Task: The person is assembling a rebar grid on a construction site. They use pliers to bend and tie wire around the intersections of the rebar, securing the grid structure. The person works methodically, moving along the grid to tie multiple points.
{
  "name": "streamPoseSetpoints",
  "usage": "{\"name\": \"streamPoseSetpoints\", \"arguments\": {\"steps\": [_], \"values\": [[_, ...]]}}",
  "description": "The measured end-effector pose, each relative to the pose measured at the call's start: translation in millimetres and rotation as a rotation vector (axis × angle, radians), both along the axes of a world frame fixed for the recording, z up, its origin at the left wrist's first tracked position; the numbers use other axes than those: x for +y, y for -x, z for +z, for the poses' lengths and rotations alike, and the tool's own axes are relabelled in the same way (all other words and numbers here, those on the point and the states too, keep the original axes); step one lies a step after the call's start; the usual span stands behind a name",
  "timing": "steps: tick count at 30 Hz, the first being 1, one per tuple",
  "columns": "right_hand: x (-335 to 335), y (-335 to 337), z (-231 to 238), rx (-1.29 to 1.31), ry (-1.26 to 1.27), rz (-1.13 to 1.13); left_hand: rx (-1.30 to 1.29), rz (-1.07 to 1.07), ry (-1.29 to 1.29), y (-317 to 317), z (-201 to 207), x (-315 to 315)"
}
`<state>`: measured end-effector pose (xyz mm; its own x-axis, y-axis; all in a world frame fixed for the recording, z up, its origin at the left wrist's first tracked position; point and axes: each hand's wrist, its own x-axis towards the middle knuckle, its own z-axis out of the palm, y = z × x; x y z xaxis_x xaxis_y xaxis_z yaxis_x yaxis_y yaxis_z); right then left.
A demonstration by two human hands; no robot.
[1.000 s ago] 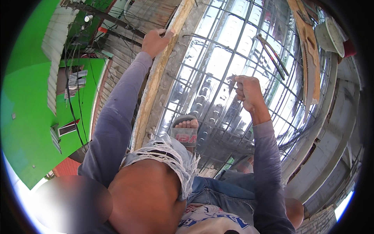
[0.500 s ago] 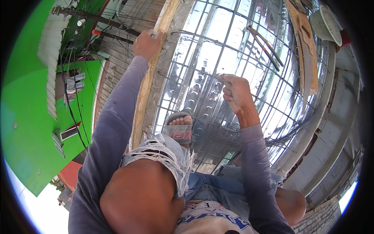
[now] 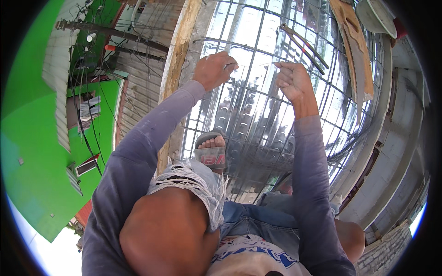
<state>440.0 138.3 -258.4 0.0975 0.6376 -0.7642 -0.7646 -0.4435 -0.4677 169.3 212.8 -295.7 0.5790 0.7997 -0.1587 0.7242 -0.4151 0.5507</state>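
My left hand (image 3: 215, 71) is over the steel bar mesh (image 3: 258, 49), thumb and fingers closed in a pinch. A short dark line like a thin wire (image 3: 230, 64) shows at its fingertips. To its right, my right hand (image 3: 294, 83) is also above the mesh, its fingers curled and thumb and forefinger pinched together. Whatever it holds is too fine to make out. The two hands are apart, with their fingertips facing each other. Beyond my right hand, a pair of long-handled pincers (image 3: 304, 48) lies on the mesh, its handles spread.
Shiny corrugated metal sheeting (image 3: 244, 73) lies beneath the bars, and my sandalled foot (image 3: 212, 149) stands there. A handsaw (image 3: 353, 57) rests on a wooden board (image 3: 363, 50) at right, near a pale bucket (image 3: 376, 18). A timber edge (image 3: 177, 55) runs along the left, with overhead cables beyond.
My left hand has left the timber edge and moved right, over the mesh, into a pinch. My right hand has shifted slightly farther away and to the right, still pinched.
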Motion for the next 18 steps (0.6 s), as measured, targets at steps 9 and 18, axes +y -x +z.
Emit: {"name": "streamPoseSetpoints", "arguments": {"steps": [9, 18], "values": [[-16, 24, 31, -0.239, -0.072, 0.300, 0.109, 0.199, 0.072, -33, 10, 15], [-3, 90, 36, -0.204, -0.079, 0.093, -0.414, 0.089, -0.123, -55, -9, -23]]}}
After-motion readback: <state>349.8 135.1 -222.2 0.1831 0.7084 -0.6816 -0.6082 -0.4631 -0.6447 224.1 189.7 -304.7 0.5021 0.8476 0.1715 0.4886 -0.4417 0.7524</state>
